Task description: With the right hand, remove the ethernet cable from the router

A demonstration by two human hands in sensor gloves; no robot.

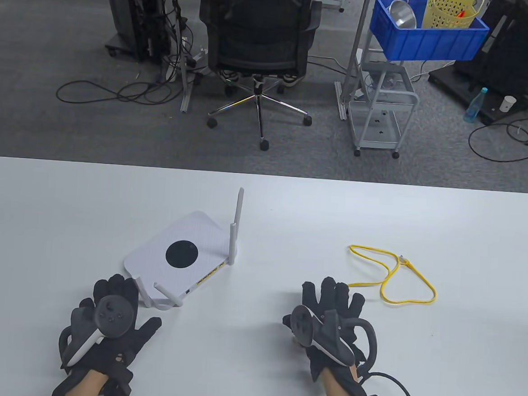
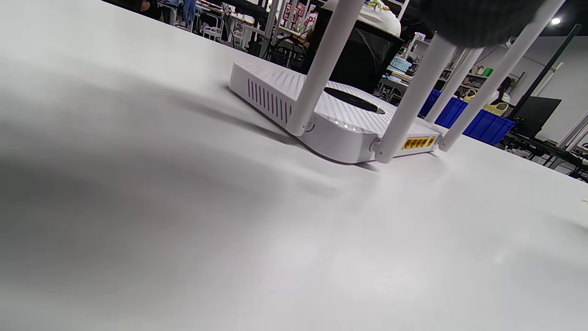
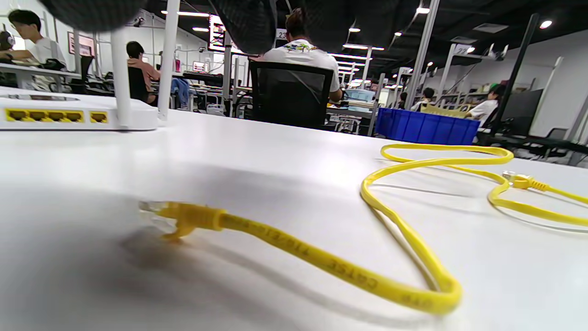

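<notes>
The white router lies flat on the table, left of centre, with its antennas up and out. Its yellow ports are empty, as the right wrist view also shows. The yellow ethernet cable lies loose in a loop to the right, apart from the router. My right hand rests flat, fingers spread, over one end of the cable. That plug lies free on the table under the hand. The other plug lies inside the loop. My left hand lies flat beside the router's near antennas, holding nothing.
One antenna stands upright at the router's far right corner, and two others splay toward my left hand. Beyond the table's far edge are an office chair and a cart with a blue bin.
</notes>
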